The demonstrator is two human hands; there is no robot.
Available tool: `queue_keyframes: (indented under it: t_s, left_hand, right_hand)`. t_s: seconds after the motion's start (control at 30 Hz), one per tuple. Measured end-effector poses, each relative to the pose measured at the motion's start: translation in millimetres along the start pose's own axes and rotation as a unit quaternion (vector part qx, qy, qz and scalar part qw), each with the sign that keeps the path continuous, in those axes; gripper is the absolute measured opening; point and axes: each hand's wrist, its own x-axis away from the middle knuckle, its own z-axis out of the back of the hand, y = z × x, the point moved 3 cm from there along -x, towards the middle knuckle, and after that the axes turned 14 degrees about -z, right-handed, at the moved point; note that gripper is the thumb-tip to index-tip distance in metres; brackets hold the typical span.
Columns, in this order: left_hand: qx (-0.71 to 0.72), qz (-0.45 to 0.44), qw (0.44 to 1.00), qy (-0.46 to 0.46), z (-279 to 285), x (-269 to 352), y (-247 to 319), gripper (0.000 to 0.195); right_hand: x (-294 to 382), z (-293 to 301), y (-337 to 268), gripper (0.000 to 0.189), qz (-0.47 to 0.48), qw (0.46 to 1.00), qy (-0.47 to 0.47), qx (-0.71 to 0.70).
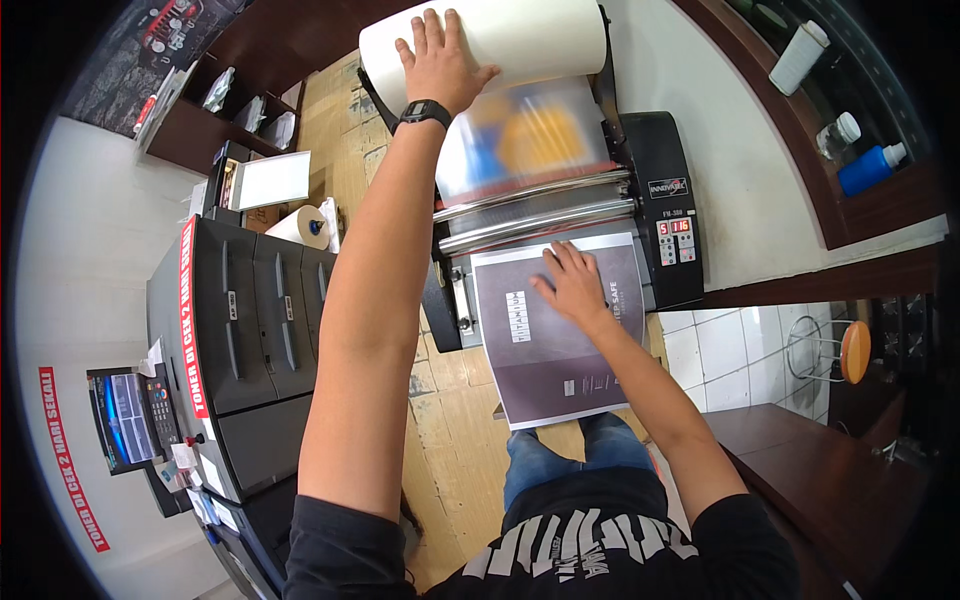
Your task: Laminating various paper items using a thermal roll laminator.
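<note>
My left hand (442,67), with a black watch at its wrist, lies with spread fingers on the large white roll of film (540,37) at the top of a roll laminator (664,202). Below the roll, blurred film (525,135) with blue and yellow behind it runs down to the metal rollers (540,225). My right hand (574,285) rests flat on a printed grey and purple sheet (555,382). That sheet lies on the laminator's feed table, its far edge close to the lower roller, and its near end overhangs towards my legs.
A large dark grey printer (247,315) with a control screen stands on the left. Behind it are a smaller film roll (300,226) and an open box (274,180). Bottles (870,171) stand on a shelf at the right. A stool (855,352) and a brown desk (802,465) are at the lower right.
</note>
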Motion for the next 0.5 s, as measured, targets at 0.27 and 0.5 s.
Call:
queue_keyframes:
  t_s: [0.27,0.5]
  left_hand:
    - [0.008,0.008,1.000,-0.004,0.5,1.2,-0.2,0.105]
    - [0.066,0.049,0.995,-0.064,17.5,-7.0,12.6,0.106]
  right_hand:
    - [-4.1,-1.0,-19.2,0.077,-0.007,1.000,-0.028,-0.006]
    - [-9.7,-3.3,-21.5,0.071,-0.020,0.999,-0.020,-0.027]
